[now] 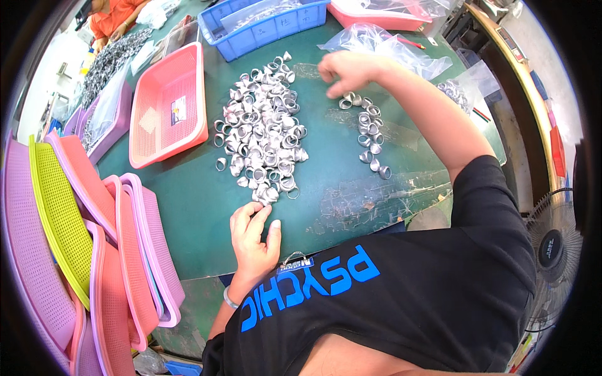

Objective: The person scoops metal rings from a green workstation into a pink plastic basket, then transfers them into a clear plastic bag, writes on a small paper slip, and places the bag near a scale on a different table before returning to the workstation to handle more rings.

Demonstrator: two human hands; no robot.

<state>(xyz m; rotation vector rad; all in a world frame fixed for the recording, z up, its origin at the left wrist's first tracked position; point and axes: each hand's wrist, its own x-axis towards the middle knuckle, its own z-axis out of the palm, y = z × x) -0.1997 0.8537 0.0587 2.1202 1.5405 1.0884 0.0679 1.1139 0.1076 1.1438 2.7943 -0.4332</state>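
Note:
Silver-coloured metal rings lie in a large heap (260, 119) on the green table (200, 213). To its right, several more rings form a loose, curved line (370, 131). My left hand (252, 238) rests at the heap's near end, its fingers stretched out and thumb apart, the fingertips touching the closest rings. Above the far end of the line hovers my right hand (348, 70), fingers bent and thumb held away from them; I see nothing between them.
A pink basket (169, 113) stands left of the heap, a blue crate (266, 28) behind it. Clear plastic bags (389, 47) lie beyond my right hand. Stacked coloured baskets (59, 213) crowd the left side. A fan (552, 250) stands at right; another person (116, 19) sits far left.

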